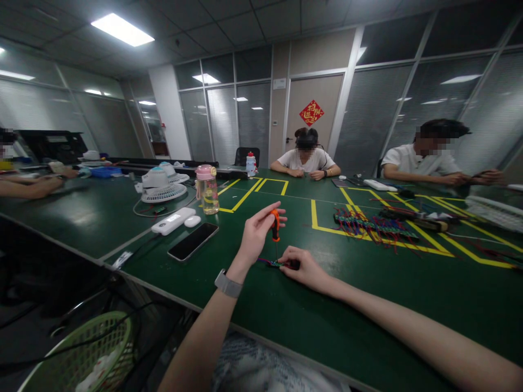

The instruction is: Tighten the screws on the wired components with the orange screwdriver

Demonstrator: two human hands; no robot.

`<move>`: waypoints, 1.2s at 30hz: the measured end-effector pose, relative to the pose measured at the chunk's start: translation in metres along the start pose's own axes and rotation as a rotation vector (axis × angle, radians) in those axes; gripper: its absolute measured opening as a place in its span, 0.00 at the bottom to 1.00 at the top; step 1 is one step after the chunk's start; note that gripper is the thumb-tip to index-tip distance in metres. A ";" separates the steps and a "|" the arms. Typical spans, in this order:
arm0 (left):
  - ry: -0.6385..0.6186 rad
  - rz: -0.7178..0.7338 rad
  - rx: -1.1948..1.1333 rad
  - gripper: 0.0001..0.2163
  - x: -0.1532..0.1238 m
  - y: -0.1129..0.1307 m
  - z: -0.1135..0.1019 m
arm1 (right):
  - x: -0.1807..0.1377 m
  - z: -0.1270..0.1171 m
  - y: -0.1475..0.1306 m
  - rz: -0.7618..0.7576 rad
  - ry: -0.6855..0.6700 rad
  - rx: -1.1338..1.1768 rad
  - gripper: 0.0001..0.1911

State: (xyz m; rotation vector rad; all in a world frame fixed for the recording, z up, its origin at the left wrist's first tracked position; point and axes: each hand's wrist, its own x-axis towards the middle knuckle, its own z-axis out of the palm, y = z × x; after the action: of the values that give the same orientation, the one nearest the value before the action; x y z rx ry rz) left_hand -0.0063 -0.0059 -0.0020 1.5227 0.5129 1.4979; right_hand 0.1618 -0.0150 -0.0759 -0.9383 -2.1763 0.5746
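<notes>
My left hand (256,233) grips an orange and black screwdriver (275,226) by its handle, some of the fingers stretched out past it. The screwdriver stands upright, its thin shaft pointing down to a small green circuit board (274,264) on the table; whether the tip touches a screw is too small to tell. My right hand (304,267) pinches the right end of that board, its fingertips hiding part of it. Red and blue wires come off the board's left end.
On the green table (253,310) lie a phone (193,241), a white power strip (174,220), a pink-lidded bottle (207,189) and white fans (161,185) to the left. Wired boards (373,225) lie right, among yellow tape. Other people sit around; a green basket (81,354) stands below.
</notes>
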 end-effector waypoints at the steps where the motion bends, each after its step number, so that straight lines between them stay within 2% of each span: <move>1: 0.023 0.009 0.044 0.16 0.000 0.000 0.000 | 0.000 0.000 0.000 0.000 0.001 0.000 0.05; 4: 0.121 0.086 0.243 0.14 0.000 -0.001 -0.002 | 0.000 0.000 0.000 0.002 0.000 0.006 0.06; 6: 0.133 0.110 0.286 0.13 0.000 0.000 -0.002 | 0.000 0.000 0.000 0.006 -0.002 0.012 0.06; 10: 0.019 0.030 0.042 0.15 0.000 0.001 0.001 | 0.000 0.000 0.001 0.009 -0.003 0.012 0.06; 12: 0.007 0.007 -0.001 0.17 0.000 0.001 0.002 | 0.000 0.000 0.001 0.007 -0.002 0.010 0.06; 18: 0.191 0.131 0.313 0.11 0.000 0.000 -0.001 | 0.000 0.000 0.000 0.011 -0.007 0.004 0.06; 20: 0.166 0.129 0.264 0.11 0.000 0.001 0.000 | 0.000 0.000 0.000 0.013 -0.006 0.007 0.06; 24: 0.039 0.022 0.008 0.17 0.000 0.002 0.004 | 0.000 0.001 0.000 0.003 0.003 0.007 0.05; 26: 0.068 0.019 0.069 0.17 -0.001 0.002 0.003 | 0.001 0.001 0.000 -0.001 0.005 0.008 0.06; 30: 0.169 0.108 0.283 0.11 0.000 0.003 0.000 | 0.000 0.000 -0.001 0.006 0.002 0.004 0.06; 36: 0.005 0.010 -0.013 0.17 0.000 0.001 0.002 | 0.000 0.000 0.000 0.005 0.000 0.012 0.06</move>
State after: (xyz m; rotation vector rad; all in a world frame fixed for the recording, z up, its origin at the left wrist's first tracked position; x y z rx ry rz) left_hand -0.0051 -0.0070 -0.0013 1.5142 0.4981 1.5100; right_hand 0.1614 -0.0149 -0.0760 -0.9380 -2.1687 0.5898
